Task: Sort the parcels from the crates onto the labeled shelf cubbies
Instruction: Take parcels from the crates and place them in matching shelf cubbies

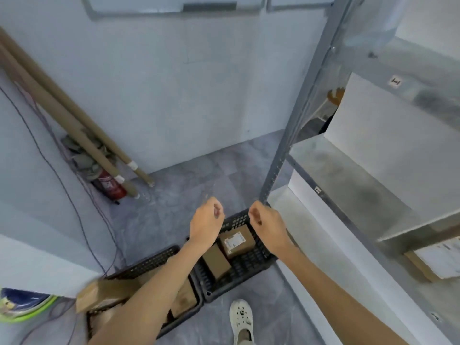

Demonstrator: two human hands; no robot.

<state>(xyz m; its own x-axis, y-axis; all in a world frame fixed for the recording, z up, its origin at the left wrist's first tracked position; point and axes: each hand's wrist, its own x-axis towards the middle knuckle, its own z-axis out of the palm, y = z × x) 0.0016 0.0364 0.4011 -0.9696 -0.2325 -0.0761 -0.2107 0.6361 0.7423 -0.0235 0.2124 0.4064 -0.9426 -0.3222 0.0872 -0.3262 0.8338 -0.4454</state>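
While both hands [207, 221] [265, 224] hover empty, fingers loosely curled, above lower-centre crate [239, 267]: risk misreading blurred parcel [236, 241] label, wrong shelf [353, 185].

Bare forearms, sleeveless, white perforated clog [241, 319]
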